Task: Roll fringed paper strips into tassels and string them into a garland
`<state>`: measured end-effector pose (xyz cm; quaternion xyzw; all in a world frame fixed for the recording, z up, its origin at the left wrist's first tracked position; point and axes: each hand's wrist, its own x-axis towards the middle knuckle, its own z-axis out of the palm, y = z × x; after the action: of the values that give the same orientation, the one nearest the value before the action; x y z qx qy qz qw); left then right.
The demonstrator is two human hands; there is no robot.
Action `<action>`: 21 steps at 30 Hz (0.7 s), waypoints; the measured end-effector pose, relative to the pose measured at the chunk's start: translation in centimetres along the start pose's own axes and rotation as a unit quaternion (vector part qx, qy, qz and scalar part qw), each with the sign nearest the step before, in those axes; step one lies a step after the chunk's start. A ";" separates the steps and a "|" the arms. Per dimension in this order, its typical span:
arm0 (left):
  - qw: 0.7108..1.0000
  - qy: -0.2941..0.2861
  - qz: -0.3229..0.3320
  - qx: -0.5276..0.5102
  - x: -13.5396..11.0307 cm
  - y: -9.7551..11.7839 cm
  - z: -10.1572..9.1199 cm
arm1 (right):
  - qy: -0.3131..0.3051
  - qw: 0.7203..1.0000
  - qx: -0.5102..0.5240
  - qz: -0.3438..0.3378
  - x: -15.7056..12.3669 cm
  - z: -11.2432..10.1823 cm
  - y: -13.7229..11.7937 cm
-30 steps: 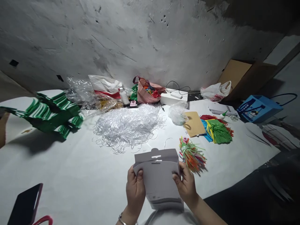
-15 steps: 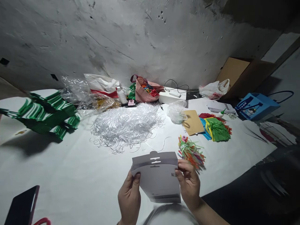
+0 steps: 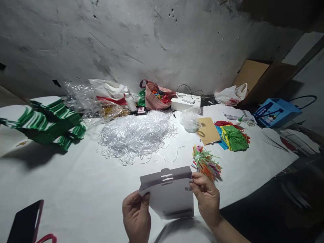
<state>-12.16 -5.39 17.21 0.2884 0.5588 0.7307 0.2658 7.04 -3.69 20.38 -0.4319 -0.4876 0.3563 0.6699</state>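
Observation:
Between my two hands is a grey-white folded card box (image 3: 173, 197), flattish, with a flap along its top and slots cut through it. My left hand (image 3: 138, 214) pinches its upper left corner, thumb on the near face. At the upper right corner my right hand (image 3: 207, 195) grips the edge between thumb and fingers. Just beyond the right hand lies a bundle of multicoloured paper strips (image 3: 205, 162) tied with pale green ribbon. A large heap of white string (image 3: 136, 135) spreads over the white table cover (image 3: 83, 189) farther back.
Green folded felt-like pieces (image 3: 50, 123) stand at the left. A phone (image 3: 25, 221) lies near left. Along the wall are a white bottle (image 3: 130, 102), a pink bag (image 3: 154, 98) and a white box (image 3: 186, 103). Green strips (image 3: 238, 138) and a blue bag (image 3: 277, 113) are at right.
My left hand has shifted slightly left and down with the box corner, and the box's top edge now tilts more. My right hand keeps its grip.

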 end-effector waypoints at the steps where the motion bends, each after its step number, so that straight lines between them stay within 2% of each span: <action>1: 1.000 -0.002 0.009 -0.007 -0.1 0.0 0.0 | 0.008 1.000 -0.002 0.007 -0.1 -0.1 -0.1; 8: 0.994 -0.063 0.007 -0.092 -1.1 1.4 0.4 | 0.064 0.994 -0.019 0.092 -0.8 -1.8 0.4; 15: 0.989 -0.097 0.040 -0.106 -2.0 2.7 0.2 | 0.130 0.984 -0.050 0.112 -0.6 -2.5 1.2; 18: 0.986 -0.126 0.064 -0.093 -2.2 3.5 0.4 | 0.128 0.977 -0.069 0.155 -0.4 -4.1 2.5; 21: 0.982 -0.156 0.084 -0.070 -2.3 4.5 0.5 | 0.105 0.973 -0.036 0.201 0.1 -6.0 4.1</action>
<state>-10.50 -7.79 21.43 0.4257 0.4317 0.7337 0.3067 12.56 -3.45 15.69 -0.5800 -0.3302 0.4182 0.6162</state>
